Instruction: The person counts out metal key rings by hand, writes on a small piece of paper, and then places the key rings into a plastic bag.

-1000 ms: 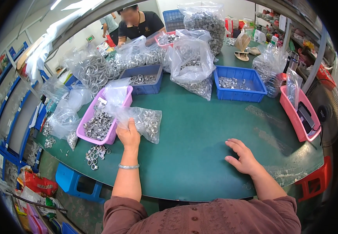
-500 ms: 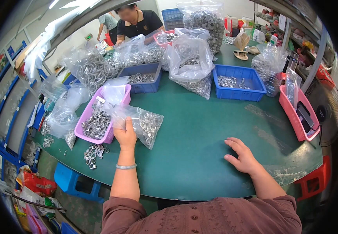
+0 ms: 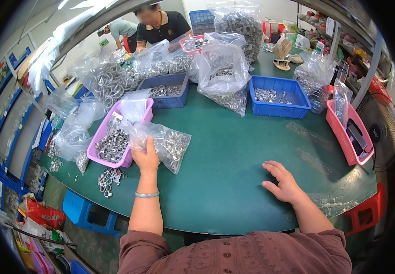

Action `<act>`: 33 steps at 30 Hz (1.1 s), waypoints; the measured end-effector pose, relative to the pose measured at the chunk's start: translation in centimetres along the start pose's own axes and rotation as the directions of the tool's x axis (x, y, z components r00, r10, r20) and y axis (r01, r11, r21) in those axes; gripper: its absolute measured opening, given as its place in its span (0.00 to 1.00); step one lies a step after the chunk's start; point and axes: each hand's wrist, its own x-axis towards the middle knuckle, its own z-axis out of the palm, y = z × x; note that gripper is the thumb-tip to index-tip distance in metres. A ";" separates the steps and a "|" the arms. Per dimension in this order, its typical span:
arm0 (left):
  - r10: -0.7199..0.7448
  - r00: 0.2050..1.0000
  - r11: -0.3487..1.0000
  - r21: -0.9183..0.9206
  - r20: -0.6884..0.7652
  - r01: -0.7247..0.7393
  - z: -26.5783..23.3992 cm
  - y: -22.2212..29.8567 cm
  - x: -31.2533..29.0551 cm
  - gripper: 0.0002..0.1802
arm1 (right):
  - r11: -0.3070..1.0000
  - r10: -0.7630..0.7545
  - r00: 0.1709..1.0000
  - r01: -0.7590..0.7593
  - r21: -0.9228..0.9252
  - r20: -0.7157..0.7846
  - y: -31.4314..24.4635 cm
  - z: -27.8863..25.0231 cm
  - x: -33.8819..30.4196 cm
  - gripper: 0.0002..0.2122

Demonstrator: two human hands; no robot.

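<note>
My left hand is closed on the gathered neck of a clear plastic bag with silvery metal rings inside. The bag's full end rests on the green table, to the right of a pink-purple basket. Metal rings fill much of that basket, and a sheet of clear plastic lies over its far end. My right hand rests above the bare table on the right, fingers apart, holding nothing. A small pile of loose rings lies in front of the basket.
Blue trays with metal pieces stand farther back, among large clear bags of rings. A pink basket with a dark device is at the right. Two people are beyond the table. Stools stand below its edge.
My hands and the bag stay almost where they were. In the background, a person in a light shirt has bent over to the left, bringing the head into view.
</note>
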 end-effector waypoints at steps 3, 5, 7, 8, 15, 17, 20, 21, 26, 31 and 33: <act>0.011 1.000 0.998 -0.054 -0.012 -0.012 0.2 -0.1 0.0 0.12 | 1.000 0.002 1.000 -0.002 -0.001 0.002 0.1 0.0 0.0 0.23; 0.002 1.000 0.998 -0.063 0.002 -0.002 0.2 -0.1 0.0 0.12 | 1.000 -0.001 1.000 0.001 -0.007 0.001 0.1 0.0 0.0 0.23; 0.002 1.000 0.998 -0.056 0.004 -0.002 0.3 -0.1 0.0 0.12 | 1.000 0.004 1.000 -0.004 -0.002 0.002 0.1 -0.2 -0.1 0.23; -0.001 1.000 0.999 -0.044 0.006 0.001 0.3 -0.2 -0.1 0.12 | 1.000 0.004 1.000 -0.004 -0.001 0.004 0.1 -0.1 -0.1 0.23; 0.008 1.000 0.999 -0.044 0.012 -0.007 0.3 -0.6 -0.3 0.13 | 1.000 0.020 1.000 -0.020 0.008 0.012 -0.3 -0.2 -0.1 0.23; 0.012 0.999 0.996 -0.090 -0.043 -0.016 0.8 -0.3 -0.4 0.12 | 0.999 0.037 0.999 -0.037 0.008 0.023 -0.3 -0.4 -0.1 0.23; 0.049 0.996 0.999 0.025 -0.071 -0.048 0.2 -2.0 -0.1 0.17 | 0.997 -0.062 0.998 0.061 -0.043 -0.023 0.1 0.3 -0.1 0.23; -0.068 0.996 0.992 0.100 -0.058 0.074 0.7 -1.9 -0.1 0.21 | 0.996 -0.080 0.997 0.080 -0.041 -0.003 0.2 0.3 0.0 0.23; -0.199 0.970 0.968 -0.183 -0.139 0.173 2.2 0.1 0.5 0.17 | 0.996 -0.087 0.995 0.088 0.024 -0.047 0.6 0.0 0.1 0.22; -0.366 0.928 0.878 -0.359 -0.076 0.316 0.3 3.9 1.6 0.14 | 0.992 -0.116 0.993 0.115 0.048 0.007 -2.5 -1.5 -1.1 0.22; -0.403 0.915 0.827 -0.418 0.025 0.376 -0.5 5.9 1.3 0.10 | 0.975 -0.206 0.971 0.215 -0.063 0.124 -2.9 -2.7 -2.3 0.23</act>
